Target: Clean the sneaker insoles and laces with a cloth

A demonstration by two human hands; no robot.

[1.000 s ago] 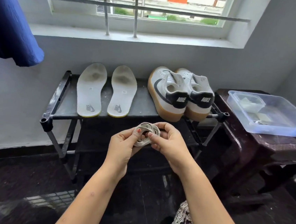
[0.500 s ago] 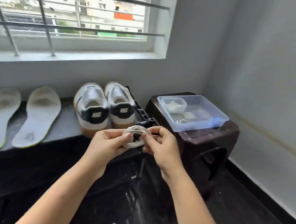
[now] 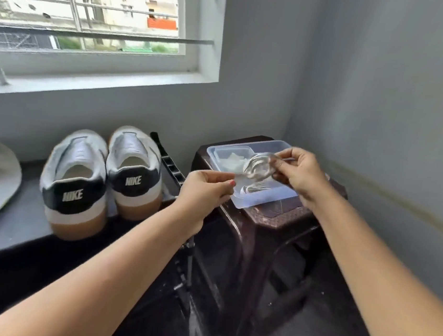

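Head view: "NIKE" reads in white on the black heel tabs of both sneakers (image 3: 77, 180) at 9 o'clock. The coiled whitish lace (image 3: 258, 167), motion-blurred, hangs near centre, toward 3 o'clock, above the clear plastic tub (image 3: 239, 204). The left hand (image 3: 207, 191) and right hand (image 3: 300, 173) each pinch it with curled fingers.

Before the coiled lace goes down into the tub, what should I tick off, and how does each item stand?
1. Grip: right hand holds the coiled lace: ok.
2. Support: left hand pinches the coil's near edge: ok.
3. Aim: the coil lines up over the clear tub in this view: ok.
4. Base: the tub sits flat on the brown stool: ok.
5. Room: bare floor shows in the tub beside the other lace: ok.
6. Cloth at hand: cannot tell; the white mass in the small container is blurred.
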